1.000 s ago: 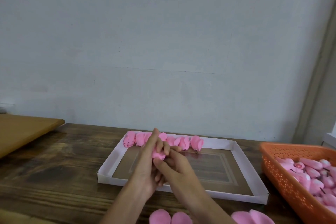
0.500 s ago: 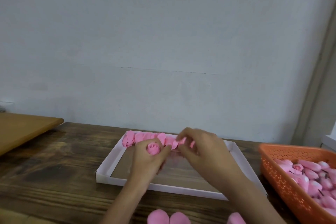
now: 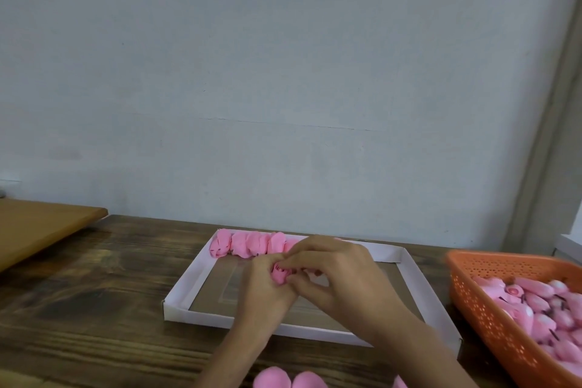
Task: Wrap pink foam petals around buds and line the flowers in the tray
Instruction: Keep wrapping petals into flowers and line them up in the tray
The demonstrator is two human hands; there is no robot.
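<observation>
A shallow white tray lies on the wooden table with a row of finished pink foam flowers along its far edge. Above the tray's middle, my left hand grips a pink foam flower in its curled fingers. My right hand meets it from the right, its fingertips and thumb pinching the same flower. My right hand hides the right end of the flower row.
An orange perforated basket full of pink buds stands at the right. Loose pink petals lie at the near table edge. A lighter wooden board sits at the far left. A pale wall rises behind.
My right hand reached to the flower row, then came back to the flower in my left hand. Both hands now sit lower over the tray's middle, together on that flower.
</observation>
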